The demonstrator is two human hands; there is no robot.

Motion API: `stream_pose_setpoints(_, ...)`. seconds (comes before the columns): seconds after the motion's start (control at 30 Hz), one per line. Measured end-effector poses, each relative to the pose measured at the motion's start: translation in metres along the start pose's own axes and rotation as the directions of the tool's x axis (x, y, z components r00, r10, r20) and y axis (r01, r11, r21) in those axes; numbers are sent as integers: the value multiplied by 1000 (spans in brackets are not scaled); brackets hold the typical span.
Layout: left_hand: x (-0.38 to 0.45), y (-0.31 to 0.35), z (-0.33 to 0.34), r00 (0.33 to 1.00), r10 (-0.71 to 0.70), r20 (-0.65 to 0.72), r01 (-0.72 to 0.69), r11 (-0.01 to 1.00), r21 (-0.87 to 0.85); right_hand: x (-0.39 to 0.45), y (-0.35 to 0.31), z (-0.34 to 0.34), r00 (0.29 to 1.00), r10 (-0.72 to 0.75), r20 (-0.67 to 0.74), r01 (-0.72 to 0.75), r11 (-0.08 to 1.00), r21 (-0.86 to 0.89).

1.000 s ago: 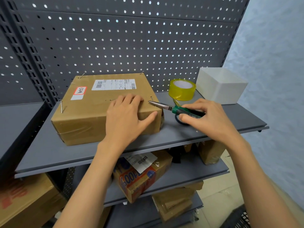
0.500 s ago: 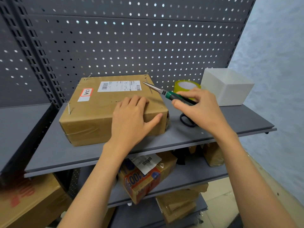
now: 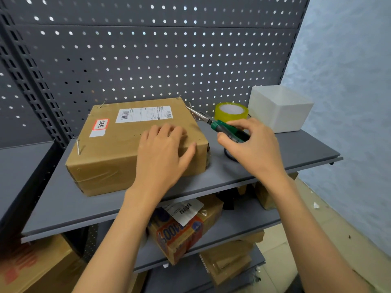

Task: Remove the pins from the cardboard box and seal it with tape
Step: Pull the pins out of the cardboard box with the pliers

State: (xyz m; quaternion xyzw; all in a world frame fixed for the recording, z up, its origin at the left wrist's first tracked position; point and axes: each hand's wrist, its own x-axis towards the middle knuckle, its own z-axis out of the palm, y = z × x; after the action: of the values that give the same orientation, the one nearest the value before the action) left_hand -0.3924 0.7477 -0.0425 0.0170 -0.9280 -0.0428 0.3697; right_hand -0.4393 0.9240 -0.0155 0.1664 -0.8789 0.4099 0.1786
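A brown cardboard box (image 3: 118, 149) with a white shipping label lies on the grey shelf (image 3: 296, 151). Thin metal pins stick out of its edges, one at the left front corner (image 3: 78, 146), others at the back corners. My left hand (image 3: 163, 153) rests flat on the box's right front top. My right hand (image 3: 249, 146) grips green-handled pliers (image 3: 224, 129), whose closed metal tips point at the box's back right corner near a pin. A yellow tape roll (image 3: 231, 112) stands behind the pliers.
A white plastic bin (image 3: 279, 108) stands at the shelf's back right. A dark ring-shaped thing (image 3: 229, 154) lies partly hidden under my right hand. Perforated grey panel behind. Lower shelves carry several cardboard parcels (image 3: 182, 231). A blue wall closes the right side.
My right hand lifted the pliers off the shelf and carried them up and back, tips now by the box's back right corner. My left hand stayed on the box.
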Motion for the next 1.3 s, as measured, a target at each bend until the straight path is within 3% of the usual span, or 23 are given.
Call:
stream_pose_setpoints(0.3,20,33,0,997,78,-8,-78,997,-22,-7,23,-25,989,105,-105,-112,992,-57)
stream_pose_setpoints(0.63,54,101,38,994,112,-15,-113,992,-55,19,83,-75,986,138,-96,-140,990,-20)
stream_pose_setpoints(1.0,106,200,106,997,-82,-4,82,997,-9,96,186,-142,998,56,38,-55,998,-26)
stream_pose_setpoints(1.3,123,215,113,987,-160,-15,161,985,62,158,212,-145,997,24,68,-19,997,-72)
